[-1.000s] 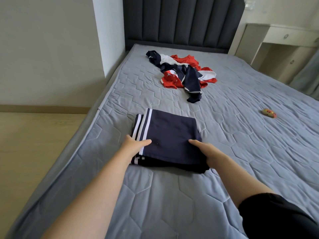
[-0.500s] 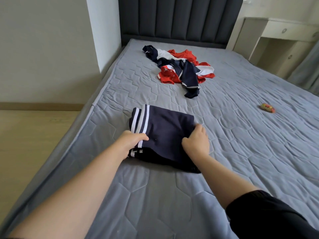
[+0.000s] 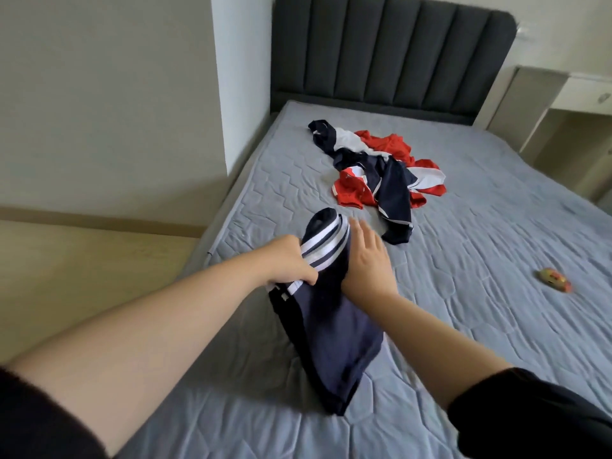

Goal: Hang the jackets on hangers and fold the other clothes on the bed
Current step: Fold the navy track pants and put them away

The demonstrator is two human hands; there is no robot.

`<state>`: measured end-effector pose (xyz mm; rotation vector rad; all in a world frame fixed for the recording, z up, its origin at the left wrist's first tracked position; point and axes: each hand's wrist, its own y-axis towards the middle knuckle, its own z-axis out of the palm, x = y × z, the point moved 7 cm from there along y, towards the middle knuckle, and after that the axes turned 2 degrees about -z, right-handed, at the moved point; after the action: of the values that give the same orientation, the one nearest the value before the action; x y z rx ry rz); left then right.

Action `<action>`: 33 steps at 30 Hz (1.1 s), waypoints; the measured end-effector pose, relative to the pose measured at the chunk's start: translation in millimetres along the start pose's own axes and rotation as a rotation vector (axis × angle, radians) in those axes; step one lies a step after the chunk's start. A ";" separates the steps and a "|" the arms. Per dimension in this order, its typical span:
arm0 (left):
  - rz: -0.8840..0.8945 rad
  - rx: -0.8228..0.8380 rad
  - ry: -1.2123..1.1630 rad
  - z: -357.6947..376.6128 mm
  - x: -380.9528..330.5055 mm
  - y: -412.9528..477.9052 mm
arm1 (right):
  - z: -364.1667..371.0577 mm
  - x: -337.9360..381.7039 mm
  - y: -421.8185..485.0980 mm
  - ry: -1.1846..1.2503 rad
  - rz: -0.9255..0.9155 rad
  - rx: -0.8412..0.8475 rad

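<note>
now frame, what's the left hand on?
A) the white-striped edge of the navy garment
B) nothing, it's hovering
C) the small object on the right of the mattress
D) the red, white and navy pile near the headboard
A: the left hand has its fingers curled in a grip on the white-striped edge of the navy garment. The right hand lies with straight fingers against the same garment.

At the centre of the frame, the left hand [image 3: 291,263] grips the white-striped edge of a folded navy garment [image 3: 331,319], whose lower end rests on the grey quilted bed [image 3: 480,326]. The right hand [image 3: 367,263] lies flat against the garment's right side, fingers straight. Above centre sits a heap of red, white and navy clothes [image 3: 381,173]. A small red-and-yellow object [image 3: 554,279] lies at right.
</note>
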<state>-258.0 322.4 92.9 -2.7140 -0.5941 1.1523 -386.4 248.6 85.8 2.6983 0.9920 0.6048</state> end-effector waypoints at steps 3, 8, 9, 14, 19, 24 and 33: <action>0.029 0.016 0.171 -52.5 -40.7 -16.8 | -53.1 27.0 22.7 -0.034 -0.108 0.025; 0.123 0.025 0.503 -173.7 -115.6 -73.2 | -171.7 115.5 71.3 -0.164 -0.324 0.162; 0.144 0.017 0.547 -201.5 -129.8 -87.4 | -194.1 138.6 82.6 -0.186 -0.362 0.193; 0.121 -0.026 0.748 -347.3 -176.6 -171.6 | -292.7 269.8 132.4 -0.219 -0.504 0.329; 0.054 -0.045 0.883 -486.7 -181.6 -273.8 | -370.8 426.0 153.8 -0.150 -0.718 0.406; -0.094 -0.136 0.909 -612.5 -138.8 -388.1 | -415.2 593.7 146.5 -0.061 -0.760 0.506; -0.349 -0.252 1.002 -721.9 -32.3 -549.7 | -417.3 820.9 96.0 -0.125 -1.058 0.522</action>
<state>70.6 833.2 767.8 -2.7302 -0.9770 -0.4037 50.6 734.5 741.6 1.9944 2.4740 -0.0548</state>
